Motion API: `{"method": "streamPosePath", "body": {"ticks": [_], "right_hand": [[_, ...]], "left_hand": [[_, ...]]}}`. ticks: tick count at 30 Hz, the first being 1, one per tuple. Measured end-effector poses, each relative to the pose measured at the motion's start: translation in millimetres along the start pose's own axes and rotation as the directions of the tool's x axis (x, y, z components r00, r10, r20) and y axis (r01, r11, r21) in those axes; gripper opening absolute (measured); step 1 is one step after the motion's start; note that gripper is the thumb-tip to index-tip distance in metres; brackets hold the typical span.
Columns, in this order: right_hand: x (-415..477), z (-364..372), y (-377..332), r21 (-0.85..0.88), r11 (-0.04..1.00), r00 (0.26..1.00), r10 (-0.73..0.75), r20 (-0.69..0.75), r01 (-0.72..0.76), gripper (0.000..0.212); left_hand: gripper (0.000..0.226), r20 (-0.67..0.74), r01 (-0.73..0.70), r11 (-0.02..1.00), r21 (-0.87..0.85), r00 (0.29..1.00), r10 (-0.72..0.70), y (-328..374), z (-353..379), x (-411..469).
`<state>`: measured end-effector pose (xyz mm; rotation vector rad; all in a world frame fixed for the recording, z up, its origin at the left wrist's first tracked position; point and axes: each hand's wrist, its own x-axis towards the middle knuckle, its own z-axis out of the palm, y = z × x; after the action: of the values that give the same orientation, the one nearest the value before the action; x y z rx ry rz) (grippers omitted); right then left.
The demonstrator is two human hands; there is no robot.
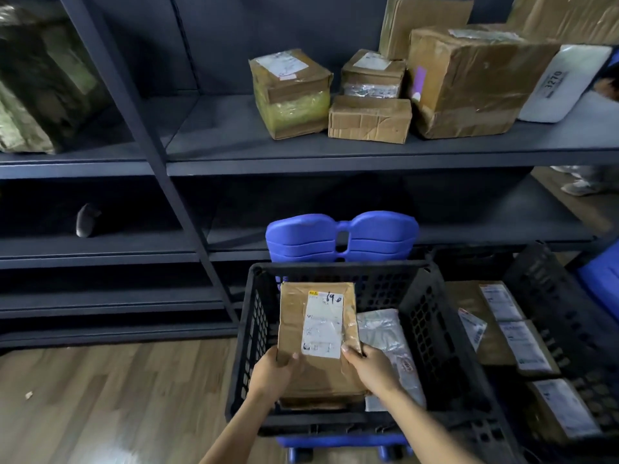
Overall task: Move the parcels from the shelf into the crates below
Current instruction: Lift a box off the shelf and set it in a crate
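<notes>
A flat brown cardboard parcel (315, 316) with a white label is held inside the black plastic crate (432, 316). My left hand (273, 371) grips its near left edge and my right hand (370, 368) grips its near right edge. A grey plastic mailer (385, 333) lies in the crate to the right of it. On the shelf (234, 135) above stand several more cardboard parcels: a yellow-taped box (291, 93), a small box (371, 73) on a low flat one (368, 118), and a large box (469, 82).
A second black crate (549, 296) at the right holds several labelled parcels. A white padded parcel (566, 82) leans at the shelf's right end. Blue stacked stools (341, 236) stand behind the crate. A dark upright post (140, 128) divides the shelving. Wooden floor lies at the left.
</notes>
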<state>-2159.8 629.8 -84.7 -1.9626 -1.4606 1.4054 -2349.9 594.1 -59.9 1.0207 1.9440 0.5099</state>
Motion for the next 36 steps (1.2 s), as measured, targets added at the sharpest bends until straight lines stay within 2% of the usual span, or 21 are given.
{"method": "streamPosePath", "body": {"ticks": [3, 5, 7, 10, 14, 17, 19, 23, 26, 30, 36], "right_hand": [[20, 11, 11, -0.027, 1.0, 0.999, 0.014, 0.033, -0.013, 0.045], [31, 18, 13, -0.044, 0.999, 0.999, 0.017, 0.052, -0.014, 0.04], [43, 26, 13, -0.063, 0.998, 0.998, 0.005, 0.063, -0.001, 0.034], [63, 40, 17, -0.1, 0.995, 0.998, 0.011, 0.058, -0.005, 0.032], [90, 61, 25, -0.09, 0.996, 0.993, 0.04, 0.108, -0.03, 0.029], [109, 73, 28, -0.098, 0.995, 0.988, 0.041, 0.15, -0.026, 0.024], [123, 79, 30, -0.11, 0.994, 0.987, 0.037, 0.159, -0.02, 0.022], [145, 84, 36, -0.11, 0.993, 0.985, 0.065, 0.162, -0.048, 0.017], [151, 87, 43, -0.071, 0.996, 0.985, 0.063, 0.159, -0.052, 0.017], [149, 90, 47, -0.041, 0.997, 0.984, 0.065, 0.167, -0.059, 0.015], [152, 93, 50, -0.049, 0.996, 0.982, 0.081, 0.168, -0.074, 0.022]], "left_hand": [[0.023, 0.012, -0.002, 0.998, 0.056, 1.0, 0.001, -7, 6, 14], [0.025, -0.006, 0.001, 0.996, 0.086, 1.0, -0.001, -10, 12, 23], [0.014, -0.064, 0.024, 0.998, 0.054, 0.998, -0.021, -13, 16, 31], [0.034, -0.109, 0.082, 0.996, 0.021, 0.991, -0.079, -23, 26, 48], [0.029, -0.148, 0.137, 0.988, -0.068, 0.978, -0.146, -39, 36, 71], [0.024, -0.131, 0.226, 0.974, -0.006, 0.965, -0.225, -47, 43, 91], [0.03, -0.134, 0.277, 0.958, 0.069, 0.955, -0.266, -51, 46, 105], [0.039, -0.117, 0.273, 0.951, 0.143, 0.959, -0.258, -46, 47, 119], [0.043, -0.164, 0.322, 0.93, 0.181, 0.942, -0.294, -47, 49, 130], [0.035, -0.182, 0.313, 0.938, 0.149, 0.941, -0.286, -51, 55, 131], [0.029, -0.175, 0.286, 0.932, 0.221, 0.952, -0.251, -52, 59, 142]]}}
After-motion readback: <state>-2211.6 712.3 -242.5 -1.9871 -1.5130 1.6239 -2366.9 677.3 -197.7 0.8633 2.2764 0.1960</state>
